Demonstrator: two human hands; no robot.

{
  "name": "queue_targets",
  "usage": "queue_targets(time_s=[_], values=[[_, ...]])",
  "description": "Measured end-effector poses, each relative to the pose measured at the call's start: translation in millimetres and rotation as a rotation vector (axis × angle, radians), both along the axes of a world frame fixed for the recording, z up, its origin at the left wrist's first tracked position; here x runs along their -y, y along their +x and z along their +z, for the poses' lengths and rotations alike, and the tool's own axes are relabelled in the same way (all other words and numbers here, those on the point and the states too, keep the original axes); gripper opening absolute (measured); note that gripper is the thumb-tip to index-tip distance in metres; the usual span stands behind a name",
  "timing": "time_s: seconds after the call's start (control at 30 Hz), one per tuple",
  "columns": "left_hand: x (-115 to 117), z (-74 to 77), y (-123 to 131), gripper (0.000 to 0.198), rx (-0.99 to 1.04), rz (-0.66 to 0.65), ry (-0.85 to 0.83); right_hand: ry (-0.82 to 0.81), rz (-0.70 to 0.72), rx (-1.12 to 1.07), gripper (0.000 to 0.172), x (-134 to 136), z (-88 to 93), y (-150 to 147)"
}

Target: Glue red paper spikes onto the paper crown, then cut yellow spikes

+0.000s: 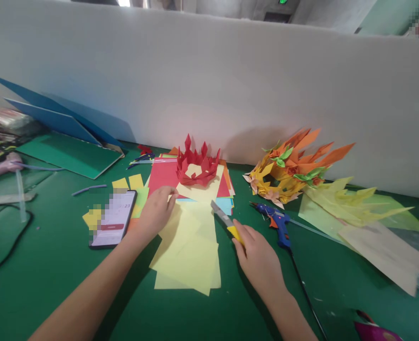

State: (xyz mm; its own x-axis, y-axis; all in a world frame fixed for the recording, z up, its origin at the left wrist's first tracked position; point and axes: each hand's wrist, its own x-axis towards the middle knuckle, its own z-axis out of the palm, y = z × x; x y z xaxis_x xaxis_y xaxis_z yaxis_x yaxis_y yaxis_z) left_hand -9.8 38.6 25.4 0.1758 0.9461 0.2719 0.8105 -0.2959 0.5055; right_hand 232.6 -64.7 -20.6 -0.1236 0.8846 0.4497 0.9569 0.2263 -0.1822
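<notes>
In my right hand (259, 258) is a yellow-handled box cutter (227, 221), its grey metal front pointing up and left over the edge of the pale yellow paper sheets (191, 251). The sheets lie loosely overlapped on the green table. My left hand (159, 208) hovers at their upper left, fingers curled together; what they hold, if anything, I cannot make out. Just beyond it stands a red paper crown (198, 166) on a stack of coloured paper (163, 177).
Left of my left arm lies a phone (113, 220) among yellow paper squares. A blue glue gun (278, 222) with a cord rests at right, near an orange and yellow paper crown (295, 168). Green board (74, 154) and a pink glue gun (3, 166) sit far left.
</notes>
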Motion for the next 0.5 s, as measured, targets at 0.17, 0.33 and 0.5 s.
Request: queue_targets(time_s=[0.17, 0.33, 0.5], values=[[-3.6, -17.8, -9.4, 0.016, -0.078, 0.062, -0.044, 0.039, -0.076, -0.010, 0.034, -14.9, -14.7, 7.1], [-3.3, -20.2, -3.9, 0.013, -0.023, 0.081, -0.065, 0.091, -0.099, 0.077, 0.034, -23.1, -11.7, 1.7], [19.9, -7.9, -1.9, 0.017, 0.150, 0.104, -0.037, -0.020, 0.063, 0.027, 0.030, -28.5, -3.2, -21.9]])
